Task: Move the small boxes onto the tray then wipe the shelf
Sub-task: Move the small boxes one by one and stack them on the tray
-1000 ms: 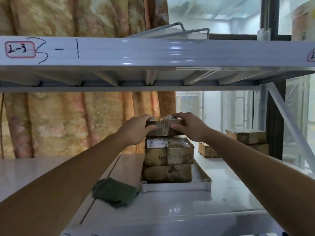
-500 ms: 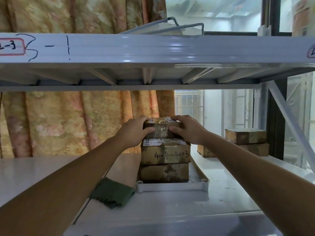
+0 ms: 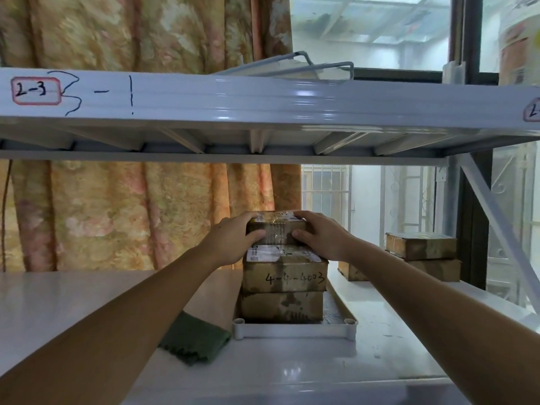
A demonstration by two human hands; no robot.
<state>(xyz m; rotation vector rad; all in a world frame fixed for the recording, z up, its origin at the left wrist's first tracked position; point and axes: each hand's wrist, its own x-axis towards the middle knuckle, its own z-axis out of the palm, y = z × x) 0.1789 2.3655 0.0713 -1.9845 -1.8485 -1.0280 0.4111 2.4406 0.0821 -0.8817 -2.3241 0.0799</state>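
Observation:
A white tray [image 3: 295,331] lies on the white shelf [image 3: 292,369] ahead of me. Two brown cardboard boxes are stacked on it, the upper box [image 3: 285,276] marked "4-4-4003". A smaller taped box [image 3: 277,228] sits on top of that stack. My left hand [image 3: 233,238] grips its left end and my right hand [image 3: 321,235] grips its right end. Two more small boxes [image 3: 420,247] are stacked on the shelf at the right rear. A dark green cloth [image 3: 195,340] lies on the shelf just left of the tray.
The upper shelf beam [image 3: 263,97], labelled "2-3", runs across close overhead. A diagonal brace [image 3: 496,223] and dark post stand at the right. A floral curtain [image 3: 117,214] hangs behind the shelf, with a window to its right.
The small top box has come down onto the stack, both hands still on it. My view shifted slightly.

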